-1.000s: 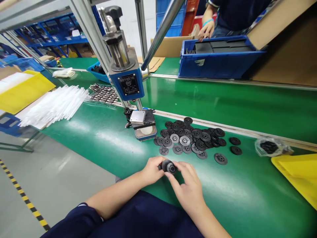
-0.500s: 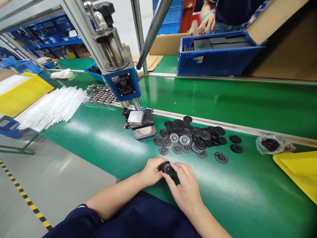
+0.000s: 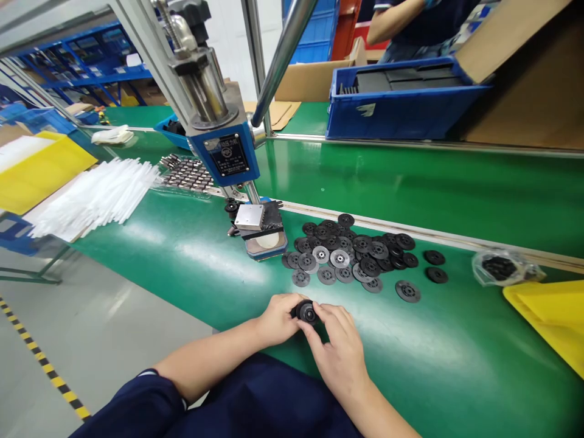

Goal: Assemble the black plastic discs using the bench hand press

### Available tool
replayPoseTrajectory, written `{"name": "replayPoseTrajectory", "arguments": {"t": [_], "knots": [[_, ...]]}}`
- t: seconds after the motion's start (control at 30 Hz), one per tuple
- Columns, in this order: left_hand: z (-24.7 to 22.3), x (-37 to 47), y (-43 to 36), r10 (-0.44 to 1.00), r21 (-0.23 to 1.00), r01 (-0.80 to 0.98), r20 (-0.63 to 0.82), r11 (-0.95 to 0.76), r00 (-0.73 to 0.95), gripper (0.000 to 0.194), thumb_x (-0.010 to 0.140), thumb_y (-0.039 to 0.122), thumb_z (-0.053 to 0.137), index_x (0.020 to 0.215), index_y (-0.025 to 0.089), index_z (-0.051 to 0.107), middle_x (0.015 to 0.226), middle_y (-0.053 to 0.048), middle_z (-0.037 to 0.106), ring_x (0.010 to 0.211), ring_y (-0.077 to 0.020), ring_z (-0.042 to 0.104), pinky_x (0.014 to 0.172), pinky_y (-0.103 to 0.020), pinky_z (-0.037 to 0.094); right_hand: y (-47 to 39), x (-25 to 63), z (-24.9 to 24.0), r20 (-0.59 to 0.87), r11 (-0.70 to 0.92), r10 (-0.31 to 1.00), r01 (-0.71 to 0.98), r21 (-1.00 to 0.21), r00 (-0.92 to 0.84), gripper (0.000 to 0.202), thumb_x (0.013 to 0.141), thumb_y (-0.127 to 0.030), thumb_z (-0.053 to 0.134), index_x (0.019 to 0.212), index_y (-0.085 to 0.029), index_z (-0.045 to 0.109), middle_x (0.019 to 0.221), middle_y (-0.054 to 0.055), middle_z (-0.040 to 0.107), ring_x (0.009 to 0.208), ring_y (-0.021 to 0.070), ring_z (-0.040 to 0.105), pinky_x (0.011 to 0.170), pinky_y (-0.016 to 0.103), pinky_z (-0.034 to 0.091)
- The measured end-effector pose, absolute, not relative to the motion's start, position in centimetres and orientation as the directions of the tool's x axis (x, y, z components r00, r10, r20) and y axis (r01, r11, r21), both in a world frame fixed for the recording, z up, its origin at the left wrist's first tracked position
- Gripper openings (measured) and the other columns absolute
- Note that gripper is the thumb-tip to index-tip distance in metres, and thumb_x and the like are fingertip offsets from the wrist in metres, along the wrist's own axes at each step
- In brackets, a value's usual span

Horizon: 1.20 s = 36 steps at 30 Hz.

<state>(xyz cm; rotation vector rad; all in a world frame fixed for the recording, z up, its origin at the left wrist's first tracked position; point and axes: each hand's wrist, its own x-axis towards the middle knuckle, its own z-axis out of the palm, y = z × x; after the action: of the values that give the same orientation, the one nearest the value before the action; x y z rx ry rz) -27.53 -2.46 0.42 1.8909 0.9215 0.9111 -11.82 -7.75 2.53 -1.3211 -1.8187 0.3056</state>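
Observation:
Close to my body, above the green table, both hands are closed on one round black plastic part [image 3: 306, 311] with a stepped hub at its centre. My left hand [image 3: 279, 319] grips it from the left, its fingertips partly hidden behind the part. With thumb and fingers, my right hand [image 3: 336, 342] pinches the rim from the right. Beyond my hands lies a loose heap of flat black discs [image 3: 362, 243] with slotted centres, two of them with brighter grey faces. A single disc [image 3: 407, 291] lies apart at the heap's right front.
A blue hand press [image 3: 223, 155] with a long lever stands left of the heap. White tubes [image 3: 103, 194] and rows of small metal shafts [image 3: 187, 175] lie further left. On the right are a bag of black parts [image 3: 499, 266] and a yellow bin [image 3: 547, 322]. A co-worker stands behind a blue crate [image 3: 396, 112].
My hands stay on the black part, which has shifted and tilted only slightly. Across the table, the co-worker's hand has lifted up from beside the blue crate.

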Motion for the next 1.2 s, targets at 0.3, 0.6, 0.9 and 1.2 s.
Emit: {"name": "replayPoseTrajectory", "arguments": {"t": [0.3,0.6,0.9,1.2], "knots": [[0.08,-27.56,-2.38,0.867,0.891,0.278,0.209,-0.36,0.451,0.022,0.074,0.012,0.063,0.095,0.015,0.066,0.085,-0.004,0.072,0.075,-0.0156,0.066,0.071,-0.025,0.05,-7.44,-11.88,2.4,0.489,0.413,0.869,0.659,-0.628,-0.079,0.031,0.088,-0.022,0.066,0.116,-0.018,0.055,0.1,0.008,0.061,0.09,0.0224,0.055,0.08,0.041,0.048],[-0.29,-27.24,-2.33,0.893,0.896,0.286,0.21,-0.339,0.398,0.018,0.072,0.014,0.069,0.09,0.016,0.068,0.083,-0.005,0.072,0.075,-0.0166,0.066,0.072,-0.027,0.051,-7.27,-11.42,2.31,0.468,0.394,0.88,0.668,-0.631,-0.077,0.036,0.088,-0.028,0.067,0.12,-0.018,0.055,0.101,0.008,0.06,0.092,0.0224,0.055,0.082,0.041,0.047],[0.12,-27.39,-2.24,0.855,0.913,0.144,0.289,-0.382,0.431,0.018,0.074,0.018,0.07,0.092,0.016,0.065,0.097,-0.009,0.074,0.088,-0.0194,0.069,0.081,-0.03,0.053,-7.81,-11.72,2.79,0.497,0.425,0.861,0.692,-0.584,-0.109,0.034,0.087,-0.026,0.068,0.118,-0.018,0.057,0.098,0.008,0.062,0.088,0.0232,0.055,0.076,0.041,0.046],[0.05,-27.38,-2.24,0.864,0.919,0.153,0.27,-0.363,0.426,0.023,0.073,0.015,0.07,0.096,0.017,0.066,0.099,-0.009,0.073,0.091,-0.0199,0.069,0.083,-0.031,0.053,-7.55,-11.81,2.8,0.506,0.429,0.857,0.679,-0.596,-0.097,0.034,0.086,-0.025,0.069,0.117,-0.017,0.057,0.098,0.008,0.062,0.088,0.0224,0.055,0.077,0.041,0.047]]}}
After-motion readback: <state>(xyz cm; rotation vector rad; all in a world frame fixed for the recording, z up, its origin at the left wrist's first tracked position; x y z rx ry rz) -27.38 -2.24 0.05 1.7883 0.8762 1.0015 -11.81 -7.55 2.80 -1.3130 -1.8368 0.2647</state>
